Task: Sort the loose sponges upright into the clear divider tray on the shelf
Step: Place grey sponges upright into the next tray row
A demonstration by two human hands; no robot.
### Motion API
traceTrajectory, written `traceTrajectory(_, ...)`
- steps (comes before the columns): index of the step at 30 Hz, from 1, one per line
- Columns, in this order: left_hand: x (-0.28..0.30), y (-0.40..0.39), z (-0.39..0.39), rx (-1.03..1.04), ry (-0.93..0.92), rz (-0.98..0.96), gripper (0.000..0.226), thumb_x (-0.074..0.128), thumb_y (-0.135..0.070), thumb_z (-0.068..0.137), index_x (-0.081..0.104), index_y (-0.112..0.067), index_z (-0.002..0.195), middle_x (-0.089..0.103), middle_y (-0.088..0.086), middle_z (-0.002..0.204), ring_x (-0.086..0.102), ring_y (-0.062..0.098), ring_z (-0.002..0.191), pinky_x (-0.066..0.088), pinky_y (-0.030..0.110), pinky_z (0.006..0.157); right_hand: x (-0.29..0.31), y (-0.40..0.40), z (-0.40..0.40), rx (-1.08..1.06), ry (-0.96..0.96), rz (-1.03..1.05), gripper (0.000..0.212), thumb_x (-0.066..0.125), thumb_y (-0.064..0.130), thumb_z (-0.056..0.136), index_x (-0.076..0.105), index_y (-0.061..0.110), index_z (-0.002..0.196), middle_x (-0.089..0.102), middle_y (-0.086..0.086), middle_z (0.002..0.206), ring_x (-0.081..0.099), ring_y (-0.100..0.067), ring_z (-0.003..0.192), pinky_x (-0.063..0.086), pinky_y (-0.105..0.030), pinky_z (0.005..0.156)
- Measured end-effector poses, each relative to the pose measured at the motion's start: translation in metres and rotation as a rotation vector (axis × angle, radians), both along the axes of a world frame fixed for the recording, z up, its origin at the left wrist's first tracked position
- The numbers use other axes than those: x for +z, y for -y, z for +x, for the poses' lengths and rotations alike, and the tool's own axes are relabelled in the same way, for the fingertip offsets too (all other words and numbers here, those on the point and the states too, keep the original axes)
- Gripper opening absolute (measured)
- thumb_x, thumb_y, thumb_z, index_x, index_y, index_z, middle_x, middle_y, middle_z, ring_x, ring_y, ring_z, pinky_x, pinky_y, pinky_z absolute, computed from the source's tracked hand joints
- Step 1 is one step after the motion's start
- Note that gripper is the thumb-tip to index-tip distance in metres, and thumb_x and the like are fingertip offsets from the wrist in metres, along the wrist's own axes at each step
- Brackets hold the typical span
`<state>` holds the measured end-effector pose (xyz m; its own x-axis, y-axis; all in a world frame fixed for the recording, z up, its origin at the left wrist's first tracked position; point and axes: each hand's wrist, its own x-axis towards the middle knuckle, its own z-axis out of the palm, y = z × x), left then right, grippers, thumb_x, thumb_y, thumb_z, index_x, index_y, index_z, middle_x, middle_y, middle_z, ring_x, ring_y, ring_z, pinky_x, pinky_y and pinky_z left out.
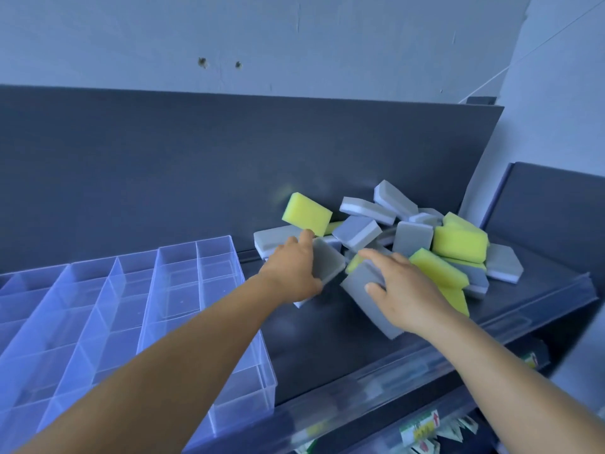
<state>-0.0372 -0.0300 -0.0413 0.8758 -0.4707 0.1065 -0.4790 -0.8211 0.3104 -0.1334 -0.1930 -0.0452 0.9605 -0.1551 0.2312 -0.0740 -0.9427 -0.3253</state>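
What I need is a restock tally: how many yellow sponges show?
5 yellow sponges: one above the left hand, two mid-pile, one behind, one beside the right hand. Slivers suggest more hidden.

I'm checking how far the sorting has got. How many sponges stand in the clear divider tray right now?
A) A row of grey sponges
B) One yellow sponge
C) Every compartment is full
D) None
D: the compartments of the clear divider tray that show are bare, and the sponges lie heaped on the shelf.
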Motion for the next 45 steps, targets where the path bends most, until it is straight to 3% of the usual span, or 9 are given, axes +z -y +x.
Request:
traceTrajectory(4,0.018,-0.013,-0.025,0.013,0.007,-0.165,0.099,0.065,-0.019,0.077,0.0,-0.035,0.15,0.03,0.006,0.118,0.053,0.03,0.091,0.051,0.034,0.073,0.012,-0.004,-0.011,-0.047,0.128,0.108,0.046,0.041,0.026,0.097,0.028,0.032,0.141,0.042,-0.007,0.127,0.054,-0.029,0.099,0.046,-0.036,0.077)
traceTrajectory(6,0.025,-0.021,-0.041,0.003,0.036,-0.225,0.094,0.066,-0.019,0.076,0.009,-0.039,0.148,0.025,0.002,0.114,0.051,0.027,0.084,0.051,0.032,0.075,0.017,-0.009,-0.018,-0.004,0.209,0.194,0.041,0.043,0.024,0.097,0.033,0.029,0.137,0.044,-0.002,0.121,0.05,-0.024,0.088,0.039,-0.032,0.07)
traceTrajectory(10,0.036,-0.045,-0.071,-0.007,0.098,-0.326,0.068,0.073,-0.02,0.071,0.033,-0.028,0.126,0.029,-0.003,0.114,0.054,0.024,0.088,0.053,0.035,0.078,0.026,-0.024,-0.028,0.103,0.284,0.282,0.027,0.049,0.024,0.094,0.045,0.029,0.12,0.051,0.013,0.08,0.048,-0.02,0.082,0.036,-0.031,0.067)
traceTrajectory(14,0.05,-0.079,-0.09,0.007,0.082,-0.366,0.064,0.076,-0.026,0.073,0.033,-0.028,0.119,0.042,-0.01,0.096,0.048,0.007,0.077,0.041,0.022,0.058,0.035,-0.048,-0.031,0.148,0.285,0.365,0.021,0.055,0.026,0.09,0.047,0.028,0.109,0.061,0.003,0.094,0.056,-0.023,0.09,0.039,-0.03,0.069)
traceTrajectory(17,0.062,-0.106,-0.097,0.014,0.133,-0.304,0.072,0.07,-0.026,0.081,0.029,-0.039,0.139,0.045,-0.006,0.105,0.048,0.007,0.079,0.038,0.019,0.066,0.042,-0.069,-0.03,0.194,0.317,0.356,0.024,0.056,0.022,0.088,0.048,0.027,0.109,0.057,0.003,0.107,0.054,-0.019,0.091,0.035,-0.028,0.068)
traceTrajectory(22,0.067,-0.154,-0.102,0.13,0.222,-0.261,0.048,0.067,-0.026,0.085,0.048,-0.029,0.129,0.046,-0.004,0.109,0.047,0.015,0.085,0.04,0.024,0.079,0.054,-0.112,-0.021,0.305,0.345,0.277,0.046,0.054,0.012,0.089,0.047,0.028,0.132,0.045,0.002,0.126,0.046,-0.014,0.085,0.033,-0.023,0.075)
traceTrajectory(34,0.08,-0.319,-0.078,0.332,0.306,-0.25,0.046,0.063,-0.017,0.086,0.05,-0.029,0.129,0.048,-0.004,0.111,0.051,0.02,0.095,0.045,0.029,0.077,0.067,-0.268,0.029,0.453,0.334,0.259,0.032,0.055,0.013,0.086,0.052,0.026,0.116,0.045,0.008,0.114,0.052,-0.019,0.083,0.041,-0.028,0.067)
traceTrajectory(40,0.081,-0.387,-0.05,0.401,0.363,-0.181,0.044,0.065,-0.018,0.084,0.054,-0.026,0.126,0.051,-0.004,0.114,0.041,0.021,0.112,0.043,0.036,0.093,0.069,-0.332,0.056,0.47,0.37,0.165,0.028,0.058,0.013,0.084,0.056,0.023,0.11,0.054,0.007,0.109,0.045,-0.02,0.101,0.042,-0.032,0.076)
traceTrajectory(45,0.079,-0.42,-0.03,0.433,0.338,-0.203,0.043,0.065,-0.015,0.084,0.055,-0.023,0.125,0.048,-0.002,0.117,0.051,0.022,0.105,0.045,0.032,0.084,0.072,-0.365,0.077,0.47,0.374,0.217,0.027,0.06,0.011,0.082,0.057,0.022,0.107,0.047,0.004,0.113,0.053,-0.022,0.09,0.049,-0.038,0.076)
